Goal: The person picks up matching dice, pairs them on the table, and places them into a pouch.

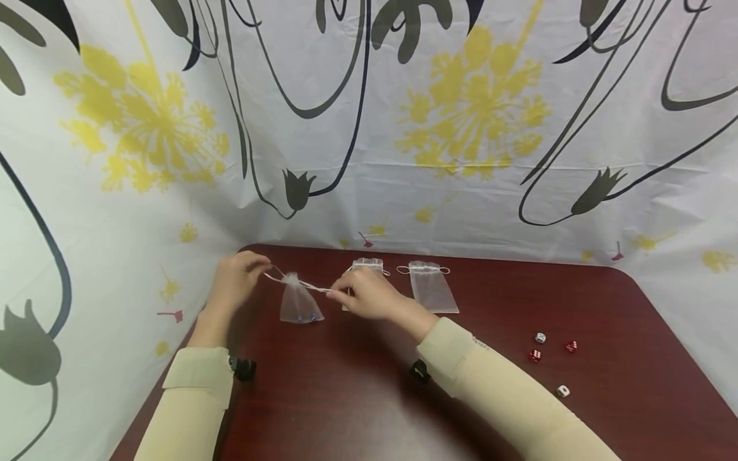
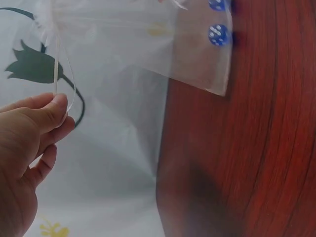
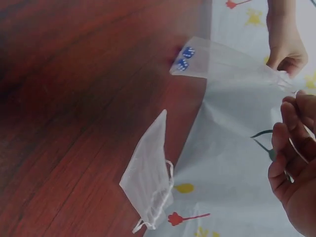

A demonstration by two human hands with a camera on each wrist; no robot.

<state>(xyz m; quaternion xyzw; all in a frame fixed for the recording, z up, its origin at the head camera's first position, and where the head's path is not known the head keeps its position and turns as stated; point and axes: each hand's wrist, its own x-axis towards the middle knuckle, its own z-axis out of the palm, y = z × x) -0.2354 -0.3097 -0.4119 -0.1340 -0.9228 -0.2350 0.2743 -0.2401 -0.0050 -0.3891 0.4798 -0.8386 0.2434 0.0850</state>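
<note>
A sheer white drawstring bag [image 1: 298, 303] hangs between the two hands at the table's left side, its neck gathered tight. Two blue dice [image 2: 217, 34] with white pips sit in its bottom corners. My left hand [image 1: 235, 279] pinches the drawstring loop on one side between thumb and forefinger, plainest in the left wrist view. On the other side my right hand [image 1: 369, 292] pinches the opposite string, which is stretched taut; in the right wrist view its fingers [image 3: 291, 118] are curled near the bag's neck.
Two more sheer bags lie flat behind: one [image 1: 367, 263] partly hidden by the right hand, the other [image 1: 431, 288] to its right. On the table's right are two red dice [image 1: 535, 355] and two white dice [image 1: 563, 390]. A patterned cloth [image 1: 357, 211] hangs behind the dark red table [image 1: 323, 397].
</note>
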